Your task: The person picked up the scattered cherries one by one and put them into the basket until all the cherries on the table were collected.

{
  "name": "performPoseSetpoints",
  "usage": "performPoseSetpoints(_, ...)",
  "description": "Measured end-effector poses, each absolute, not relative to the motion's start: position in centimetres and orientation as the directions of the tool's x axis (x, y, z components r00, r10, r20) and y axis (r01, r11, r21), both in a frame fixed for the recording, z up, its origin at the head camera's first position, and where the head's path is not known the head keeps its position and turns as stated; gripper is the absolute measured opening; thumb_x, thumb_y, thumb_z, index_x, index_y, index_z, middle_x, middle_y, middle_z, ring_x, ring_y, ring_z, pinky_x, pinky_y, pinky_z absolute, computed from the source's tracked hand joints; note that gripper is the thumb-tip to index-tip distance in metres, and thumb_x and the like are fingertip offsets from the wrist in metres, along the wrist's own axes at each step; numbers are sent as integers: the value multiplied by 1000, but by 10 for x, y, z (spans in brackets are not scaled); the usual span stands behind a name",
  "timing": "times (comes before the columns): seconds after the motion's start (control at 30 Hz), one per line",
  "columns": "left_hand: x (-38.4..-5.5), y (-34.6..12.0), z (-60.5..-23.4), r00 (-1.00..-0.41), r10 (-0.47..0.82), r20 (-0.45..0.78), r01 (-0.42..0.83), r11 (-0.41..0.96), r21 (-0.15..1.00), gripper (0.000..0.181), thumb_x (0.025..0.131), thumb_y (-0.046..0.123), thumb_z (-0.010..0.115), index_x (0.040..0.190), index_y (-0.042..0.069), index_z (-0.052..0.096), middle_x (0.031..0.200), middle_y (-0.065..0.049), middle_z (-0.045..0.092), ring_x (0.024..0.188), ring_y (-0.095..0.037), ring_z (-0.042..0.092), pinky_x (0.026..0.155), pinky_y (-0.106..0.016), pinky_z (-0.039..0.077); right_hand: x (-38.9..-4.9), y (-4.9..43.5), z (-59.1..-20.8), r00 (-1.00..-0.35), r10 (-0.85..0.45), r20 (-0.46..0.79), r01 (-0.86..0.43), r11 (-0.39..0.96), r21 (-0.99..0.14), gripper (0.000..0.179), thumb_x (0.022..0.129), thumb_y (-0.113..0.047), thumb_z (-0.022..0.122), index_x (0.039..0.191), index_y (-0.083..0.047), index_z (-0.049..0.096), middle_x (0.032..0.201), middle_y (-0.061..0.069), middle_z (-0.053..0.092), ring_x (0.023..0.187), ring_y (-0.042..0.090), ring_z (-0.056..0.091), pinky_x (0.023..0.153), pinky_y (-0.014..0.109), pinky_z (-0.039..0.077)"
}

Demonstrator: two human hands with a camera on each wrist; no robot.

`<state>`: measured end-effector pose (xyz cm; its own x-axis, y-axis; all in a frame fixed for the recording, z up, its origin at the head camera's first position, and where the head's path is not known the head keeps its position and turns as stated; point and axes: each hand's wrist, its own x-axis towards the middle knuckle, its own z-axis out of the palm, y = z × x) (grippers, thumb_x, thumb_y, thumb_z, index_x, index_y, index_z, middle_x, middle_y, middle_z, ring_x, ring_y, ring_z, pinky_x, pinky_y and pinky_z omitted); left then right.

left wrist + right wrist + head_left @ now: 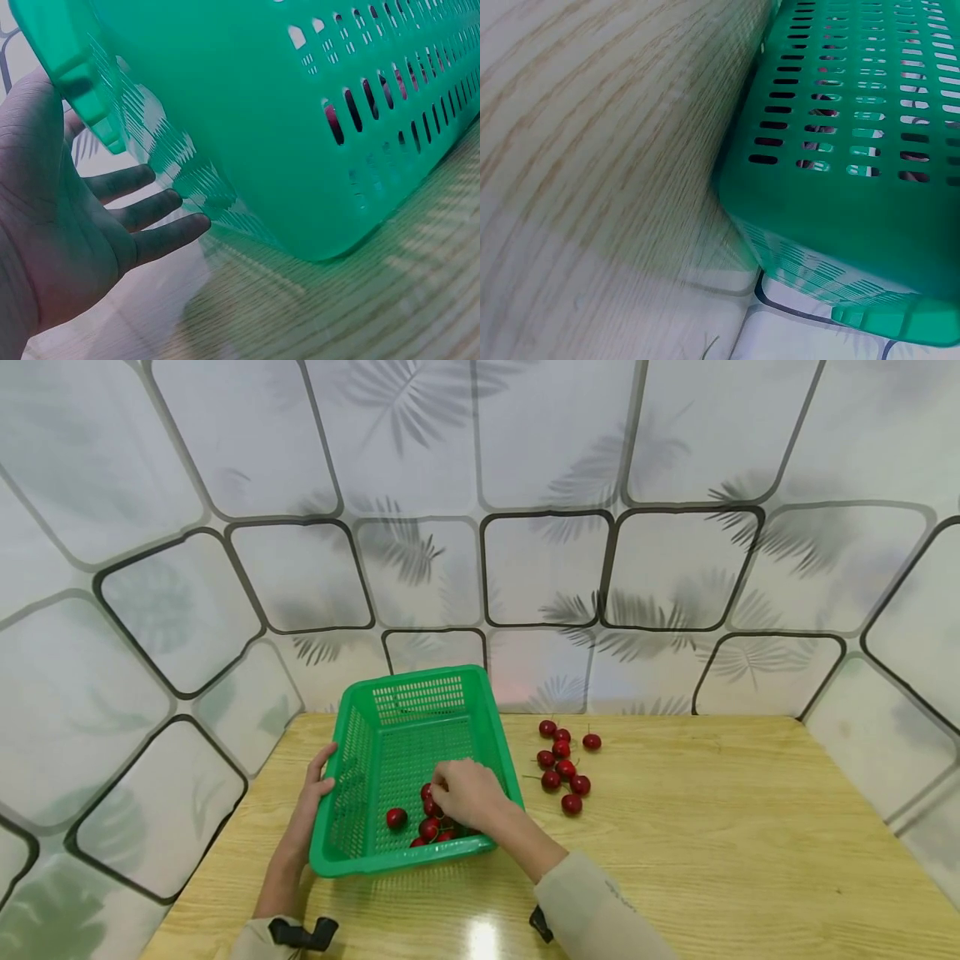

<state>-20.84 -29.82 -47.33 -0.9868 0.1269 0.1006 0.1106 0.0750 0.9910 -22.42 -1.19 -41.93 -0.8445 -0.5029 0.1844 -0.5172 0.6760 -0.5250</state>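
Note:
A green plastic basket (405, 852) with slotted walls stands on the table, and several dark red cherries (397, 818) lie inside it. My left hand (307, 802) rests against the basket's left side. In the left wrist view the straight fingers (161, 210) touch the slotted outer wall, and the thumb lies by the rim. My right hand (468, 789) reaches over the right rim into the basket, its fingers curled and pinching at a cherry (428, 792) above the others. The fingertips are partly hidden, and the right wrist view shows only the basket's outside (825, 210).
To the right of the basket, several more cherries (566, 769), some with stems, lie in a loose group on the wooden table (720, 827). A patterned cloth wall (547, 568) stands close behind the table.

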Motion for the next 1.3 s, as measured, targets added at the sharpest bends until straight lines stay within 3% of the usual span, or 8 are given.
performPoseSetpoints(0.23, -208, -297, -471, -987, 119, 105, 115, 77, 990, 55, 108, 30, 26, 160, 22, 10, 160, -10, 7, 116, -12, 46, 83, -25, 48, -225, -11, -416, -842, -452, 294, -530, 591, -608, 14, 98, -15, 60, 96, -11, 73, 75, -4, 66, 55, 2, 50, 52, 21, 42)
performPoseSetpoints(0.6, -207, -297, -471, -986, 122, 112, 121, 71, 990, 54, 109, 29, 26, 160, 23, 11, 159, -11, 7, 114, -11, 48, 82, -26, 48, -228, 8, -394, -815, -356, 457, -579, 509, -636, 15, 96, -11, 59, 94, -8, 73, 79, -1, 69, 64, 6, 57, 63, 24, 49)
performPoseSetpoints(1.07, -206, -301, -473, -987, 119, 107, 117, 87, 989, 55, 108, 30, 26, 160, 22, 10, 161, -12, 4, 114, -11, 46, 83, -25, 47, -245, 85, -391, -939, -61, 339, -322, 508, -799, 17, 94, -18, 61, 94, -7, 74, 78, 2, 69, 71, 15, 60, 69, 33, 50)
performPoseSetpoints(1.3, -209, -298, -473, -987, 125, 105, 114, 66, 991, 54, 108, 30, 27, 160, 23, 11, 159, -11, 7, 113, -10, 48, 83, -25, 48, -251, 137, -400, -969, -82, 234, -230, 651, -724, 18, 94, -15, 59, 97, -3, 72, 85, 8, 69, 76, 22, 61, 71, 39, 50)
